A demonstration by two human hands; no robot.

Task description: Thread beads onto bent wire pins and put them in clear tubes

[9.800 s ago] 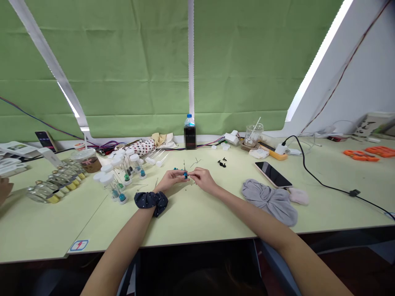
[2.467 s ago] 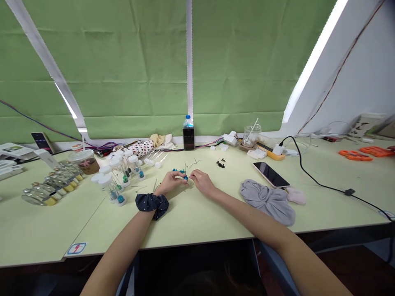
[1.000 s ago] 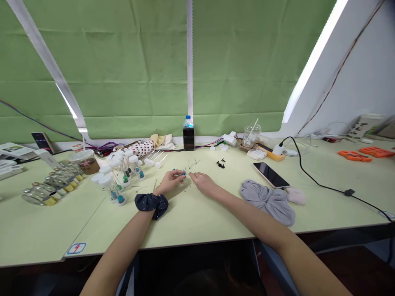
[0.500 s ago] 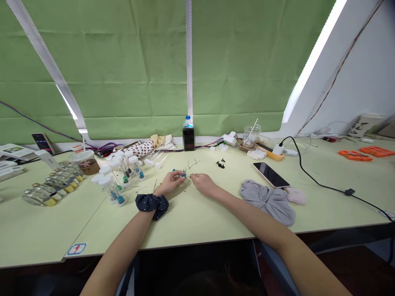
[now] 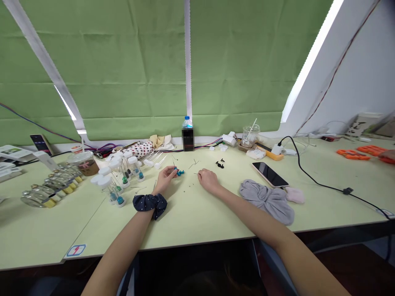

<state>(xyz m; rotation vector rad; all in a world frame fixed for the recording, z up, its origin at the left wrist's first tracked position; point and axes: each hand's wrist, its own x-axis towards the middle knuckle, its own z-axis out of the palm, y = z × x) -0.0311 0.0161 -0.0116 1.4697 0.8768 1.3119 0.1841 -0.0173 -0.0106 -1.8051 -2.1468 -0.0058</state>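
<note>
My left hand [image 5: 165,178] rests on the pale green table [image 5: 197,218], fingers pinched round a small blue bead piece on a pin [image 5: 179,173]. A dark dotted scrunchie [image 5: 150,204] sits on that wrist. My right hand [image 5: 207,180] lies a short way to the right, fingers curled, pinching a thin metal pin [image 5: 195,173] at its tip. Loose pins [image 5: 194,163] lie just beyond both hands.
Capped clear vials [image 5: 119,176] and small glass bottles [image 5: 51,185] stand at the left. A water bottle [image 5: 187,134], a phone [image 5: 267,174], grey cloth [image 5: 268,200], a black cable [image 5: 321,179] and orange tools [image 5: 354,153] lie farther off. Another person's fingertip [image 5: 389,155] shows at the right edge.
My hands were together over the blue piece; now they have drawn apart, the left keeping the blue piece and the right moving right with a pin.
</note>
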